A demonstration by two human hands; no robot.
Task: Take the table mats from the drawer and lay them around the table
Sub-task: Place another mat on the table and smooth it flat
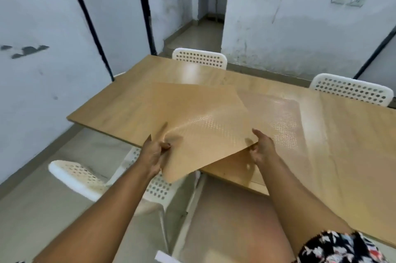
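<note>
A tan table mat (192, 121) with a fine dotted texture hangs tilted over the near edge of the wooden table (132, 104). My left hand (153, 155) grips its near left corner. My right hand (260, 149) pinches its near right edge. Part of the mat juts out past the table edge toward me. A second, paler mat (276, 112) of the same dotted kind lies flat on the table just to the right, partly under the held one.
White perforated chairs stand around the table: one at the far end (200, 58), one at the far right (351, 89), one at the near left (85, 177). White walls close in on the left and behind. A doorway (205, 5) opens at the back.
</note>
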